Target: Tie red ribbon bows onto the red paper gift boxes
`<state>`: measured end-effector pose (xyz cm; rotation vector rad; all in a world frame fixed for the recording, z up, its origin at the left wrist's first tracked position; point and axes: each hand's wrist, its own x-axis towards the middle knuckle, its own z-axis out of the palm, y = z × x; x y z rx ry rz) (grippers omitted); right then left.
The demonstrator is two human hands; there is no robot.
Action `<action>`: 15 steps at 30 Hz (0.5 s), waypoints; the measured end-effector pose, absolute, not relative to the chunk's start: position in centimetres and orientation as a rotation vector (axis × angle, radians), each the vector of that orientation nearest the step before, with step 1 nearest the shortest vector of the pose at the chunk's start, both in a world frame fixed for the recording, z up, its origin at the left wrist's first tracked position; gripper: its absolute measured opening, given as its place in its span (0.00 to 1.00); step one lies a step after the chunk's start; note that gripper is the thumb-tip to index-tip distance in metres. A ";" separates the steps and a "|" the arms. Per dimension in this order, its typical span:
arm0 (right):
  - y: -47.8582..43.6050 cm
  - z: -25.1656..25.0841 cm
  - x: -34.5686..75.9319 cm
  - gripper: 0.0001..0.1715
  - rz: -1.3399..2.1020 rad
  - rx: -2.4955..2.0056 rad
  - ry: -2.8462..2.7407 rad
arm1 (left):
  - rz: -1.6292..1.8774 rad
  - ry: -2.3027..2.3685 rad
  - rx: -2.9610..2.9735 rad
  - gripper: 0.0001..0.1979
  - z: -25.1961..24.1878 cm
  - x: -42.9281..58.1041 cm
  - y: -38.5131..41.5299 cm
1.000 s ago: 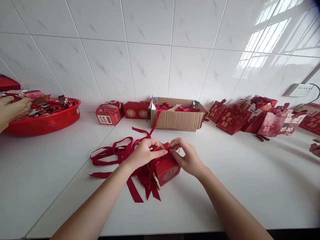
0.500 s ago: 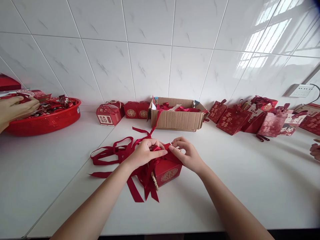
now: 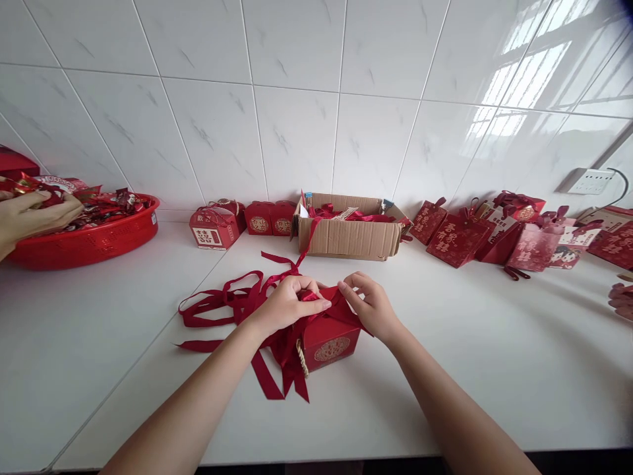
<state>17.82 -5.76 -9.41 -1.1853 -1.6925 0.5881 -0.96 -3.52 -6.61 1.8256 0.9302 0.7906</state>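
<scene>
A small red gift box (image 3: 330, 343) with a gold emblem and a rope handle stands on the white counter in front of me. My left hand (image 3: 287, 305) is closed on a red ribbon (image 3: 313, 296) on top of the box. My right hand (image 3: 370, 305) pinches the same ribbon at the box's right top edge. The two hands almost touch over the lid. A loose heap of red ribbons (image 3: 225, 303) lies to the left of the box and trails under my left hand.
A cardboard box (image 3: 349, 236) with ribbons stands at the wall behind. Small red boxes (image 3: 237, 223) stand to its left, red gift bags (image 3: 475, 237) to its right. Another person's hand (image 3: 30, 214) reaches into a red basin (image 3: 89, 241) of sweets at far left. Another hand (image 3: 623, 300) shows at the right edge.
My right hand has slid a little left and down along the ribbon, closer to the box top. The person's hand at the left has moved further over the basin.
</scene>
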 end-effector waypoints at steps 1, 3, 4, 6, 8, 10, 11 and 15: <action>-5.7 -9.4 17.9 0.18 0.575 -1.187 -1.703 | 0.788 0.926 1.830 0.17 -6.6 -0.9 -3.5; -5.6 -9.5 18.0 0.18 0.553 -1.187 -1.720 | 0.782 0.920 1.843 0.16 -6.7 -1.0 -3.5; -5.6 -9.5 18.1 0.19 0.545 -1.189 -1.728 | 0.781 0.918 1.852 0.15 -6.7 -1.0 -3.4; -5.5 -9.6 18.1 0.19 0.547 -1.190 -1.738 | 0.775 0.907 1.874 0.13 -6.6 -1.1 -3.4; -5.5 -9.6 18.1 0.20 0.572 -1.191 -1.736 | 0.756 0.899 1.885 0.12 -6.5 -1.3 -3.3; -5.6 -9.6 18.0 0.21 0.617 -1.194 -1.719 | 0.732 0.889 1.867 0.13 -6.2 -1.4 -3.4; -5.6 -9.6 17.9 0.21 0.645 -1.196 -1.706 | 0.722 0.878 1.842 0.13 -6.1 -1.5 -3.5; -5.8 -9.4 17.6 0.23 0.757 -1.200 -1.658 | 0.727 0.838 1.709 0.15 -6.0 -1.1 -3.9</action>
